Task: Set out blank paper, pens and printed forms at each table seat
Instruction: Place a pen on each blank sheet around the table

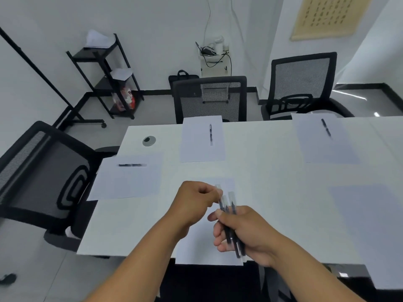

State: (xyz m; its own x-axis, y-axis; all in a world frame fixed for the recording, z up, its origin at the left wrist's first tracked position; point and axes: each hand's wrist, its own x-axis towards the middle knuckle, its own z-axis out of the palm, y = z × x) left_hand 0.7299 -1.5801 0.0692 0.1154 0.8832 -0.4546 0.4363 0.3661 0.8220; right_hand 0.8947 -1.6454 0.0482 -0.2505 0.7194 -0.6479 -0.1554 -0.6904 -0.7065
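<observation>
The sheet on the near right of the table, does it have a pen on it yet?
No, the near-right sheet lies bare, while the right hand grips the spare pens.

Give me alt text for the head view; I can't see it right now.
The right hand grips a bundle of pens above the near sheet while the left hand pinches the top of one. On the white table, three sheets already carry a pen: left, far middle, far right. A sheet at right has none.
</observation>
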